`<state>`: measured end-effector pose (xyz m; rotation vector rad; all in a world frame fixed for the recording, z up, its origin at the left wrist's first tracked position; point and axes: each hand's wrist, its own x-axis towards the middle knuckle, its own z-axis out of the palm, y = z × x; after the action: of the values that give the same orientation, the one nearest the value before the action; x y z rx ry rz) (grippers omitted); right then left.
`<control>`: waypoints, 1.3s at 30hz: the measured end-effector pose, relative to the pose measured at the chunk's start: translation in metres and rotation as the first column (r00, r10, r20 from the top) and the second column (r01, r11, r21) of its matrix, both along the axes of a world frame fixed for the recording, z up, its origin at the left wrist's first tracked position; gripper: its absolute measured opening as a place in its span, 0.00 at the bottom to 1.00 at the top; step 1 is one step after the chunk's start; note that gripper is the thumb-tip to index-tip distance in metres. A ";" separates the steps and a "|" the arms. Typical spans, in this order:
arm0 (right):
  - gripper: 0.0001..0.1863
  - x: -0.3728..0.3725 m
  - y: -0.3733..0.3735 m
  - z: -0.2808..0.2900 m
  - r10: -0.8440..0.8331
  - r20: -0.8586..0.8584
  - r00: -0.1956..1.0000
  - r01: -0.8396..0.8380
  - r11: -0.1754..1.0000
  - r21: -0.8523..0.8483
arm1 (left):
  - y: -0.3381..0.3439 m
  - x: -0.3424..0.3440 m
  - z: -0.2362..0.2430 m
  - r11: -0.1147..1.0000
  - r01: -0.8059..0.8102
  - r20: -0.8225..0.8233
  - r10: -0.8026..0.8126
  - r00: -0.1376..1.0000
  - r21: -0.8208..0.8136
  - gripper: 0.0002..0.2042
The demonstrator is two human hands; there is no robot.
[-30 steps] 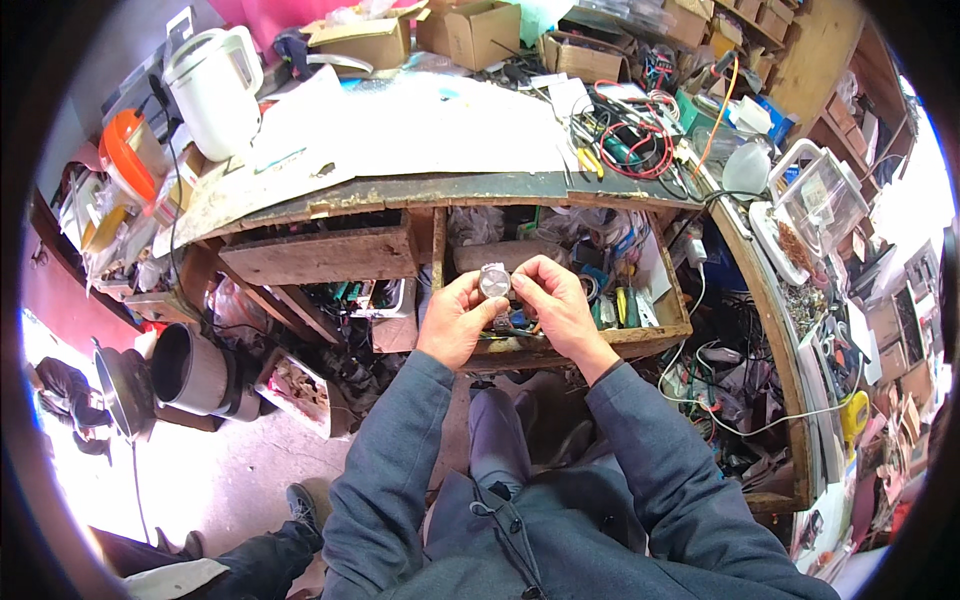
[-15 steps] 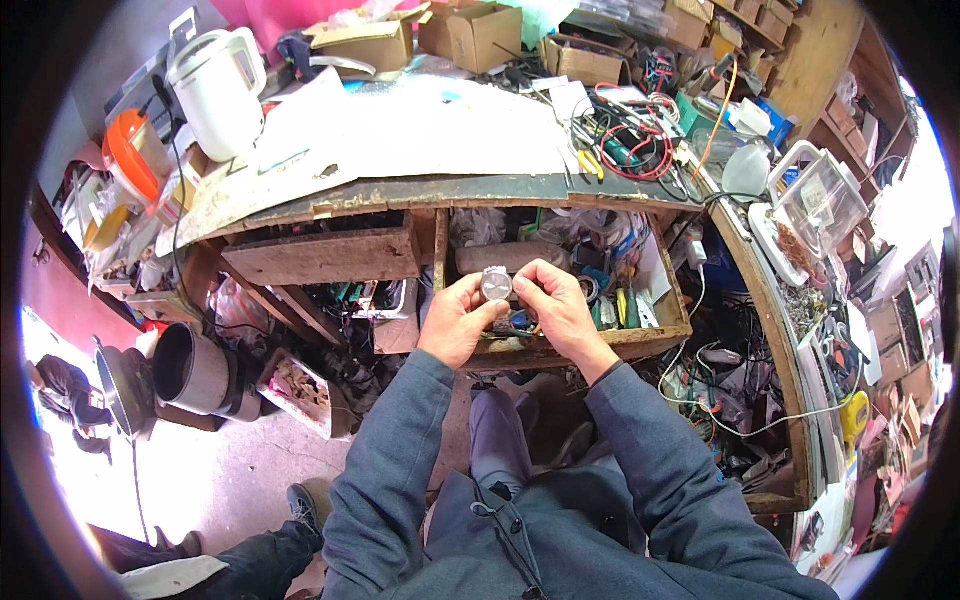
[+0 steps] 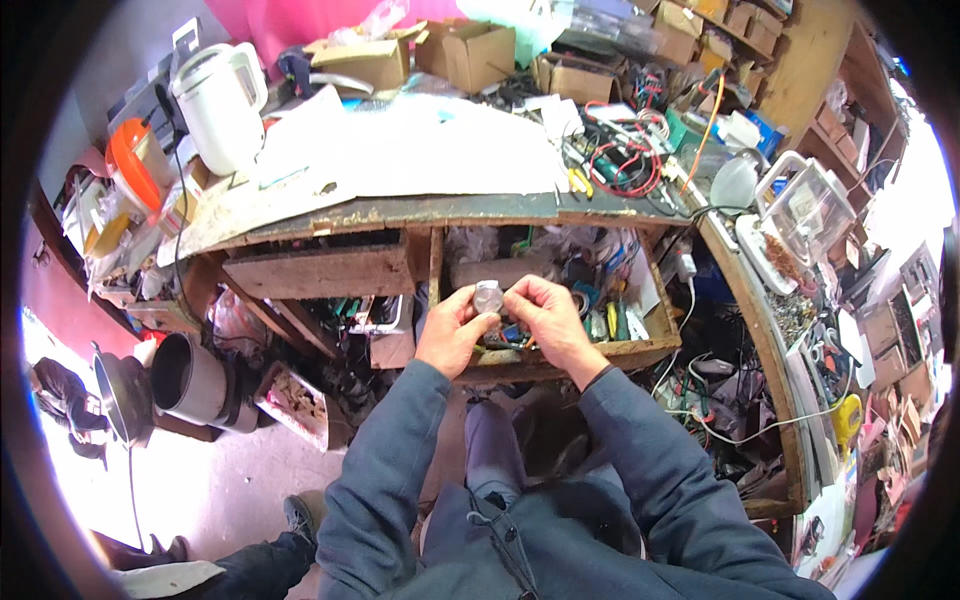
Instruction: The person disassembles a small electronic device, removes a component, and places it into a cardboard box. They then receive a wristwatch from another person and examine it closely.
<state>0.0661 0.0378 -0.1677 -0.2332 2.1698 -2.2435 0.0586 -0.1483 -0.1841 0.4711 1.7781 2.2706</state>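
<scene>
A small round silver disc (image 3: 488,297) is held up between my hands, over the front of an open wooden drawer (image 3: 610,353). My left hand (image 3: 450,332) pinches its left and lower edge with thumb and fingers. At its right edge, the closed thumb and fingertips of my right hand (image 3: 545,315) grip it too. A pale bit shows along the disc's top; what kind of thing it is, I cannot make out. Behind and below lie hand tools with green and yellow handles (image 3: 622,322) and crumpled clear plastic (image 3: 475,240) in the drawer.
White sheets (image 3: 420,150) cover the bench, with a white jug (image 3: 218,105) at left and red cables (image 3: 640,165) at right. A second drawer (image 3: 320,272) sits left of mine. Pots (image 3: 190,380) stand on the floor. Another person's leg (image 3: 255,560) shows at lower left.
The disc and both hands have shifted slightly left and down in the picture, and its face now looks paler. The whole scene has moved a little with the head.
</scene>
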 end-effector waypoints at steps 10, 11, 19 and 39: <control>0.10 0.003 -0.004 0.010 0.046 0.019 0.999 -0.047 0.997 0.065 | -0.068 0.052 0.040 0.713 -0.578 -0.028 0.639 0.769 0.396 0.09; 0.10 0.003 -0.003 0.007 0.074 0.033 0.997 -0.076 0.996 0.052 | -0.090 0.064 0.054 0.641 -0.646 0.027 0.701 0.713 0.413 0.09; 0.09 0.002 -0.002 0.012 0.227 0.173 0.958 -0.231 0.973 0.002 | -0.287 0.158 0.074 0.224 -0.869 -0.032 0.972 0.235 0.440 0.15; 0.03 0.007 0.003 0.019 0.265 0.236 0.935 -0.282 0.959 0.038 | -0.313 0.244 0.096 -0.055 -0.855 0.027 0.998 -0.048 0.516 0.12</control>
<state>0.0726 0.0411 -0.1485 -0.2451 1.9580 -1.9350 0.3027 -0.4614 -0.0884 -0.8623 2.1562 3.8035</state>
